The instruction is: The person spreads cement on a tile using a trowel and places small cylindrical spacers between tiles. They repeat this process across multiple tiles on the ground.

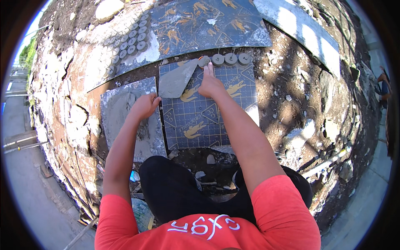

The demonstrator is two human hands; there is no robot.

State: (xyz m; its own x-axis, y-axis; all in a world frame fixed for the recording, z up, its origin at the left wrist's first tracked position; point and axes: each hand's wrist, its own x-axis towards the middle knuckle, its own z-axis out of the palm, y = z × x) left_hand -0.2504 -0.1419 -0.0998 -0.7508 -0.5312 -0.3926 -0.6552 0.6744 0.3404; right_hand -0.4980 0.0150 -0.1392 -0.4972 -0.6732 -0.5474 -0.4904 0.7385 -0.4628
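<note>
My left hand is closed at the near left corner of a grey, mortar-smeared trowel blade; its handle is hidden in the fist. The far end of the blade reaches a small orange-rimmed ring mould with grey mortar in it. My right hand has its fingers stretched forward and together, fingertips against the mould's right side. To the right of it stand three round grey mortar discs in a row, with thin wires sticking up. Mould and discs are at the far edge of a dark printed board.
A board with wet grey mortar lies at the left. Beyond it, several finished discs stand in rows beside a large printed sheet. A pale panel lies far right. Stones and rough soil surround the boards.
</note>
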